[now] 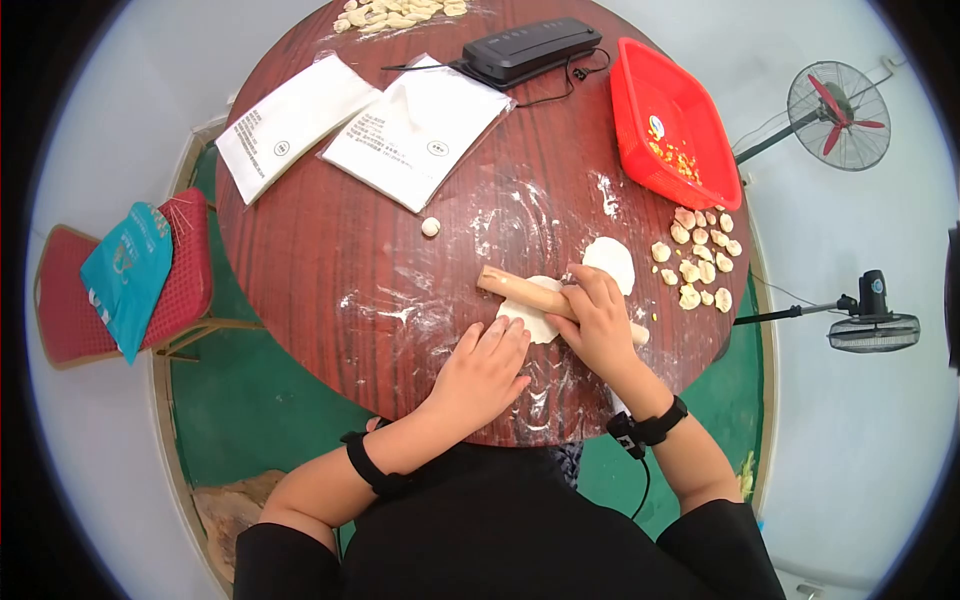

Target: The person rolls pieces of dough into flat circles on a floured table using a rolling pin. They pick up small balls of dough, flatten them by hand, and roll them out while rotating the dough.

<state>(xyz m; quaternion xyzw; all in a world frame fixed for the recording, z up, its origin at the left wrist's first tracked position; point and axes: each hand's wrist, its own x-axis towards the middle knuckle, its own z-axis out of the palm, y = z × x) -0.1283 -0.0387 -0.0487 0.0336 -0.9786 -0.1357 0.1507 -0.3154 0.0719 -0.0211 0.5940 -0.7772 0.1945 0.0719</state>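
Observation:
A wooden rolling pin [520,290] lies slantwise across a flat round of dough [530,322] on the floured table. My right hand [597,320] is closed over the pin's right part. My left hand [482,368] lies with its fingers stretched out, the fingertips at the lower left edge of the dough. Another flat white round [609,264] rests just above my right hand. A small dough ball [430,227] sits alone to the upper left of the pin.
The round table [290,270] holds two white packages [298,125], a black machine [530,50] with a cable, and a red basket [675,125]. Several dough pieces [701,250] lie at the right, more [385,14] at the far edge. A red chair [75,290] stands left, fans [838,115] right.

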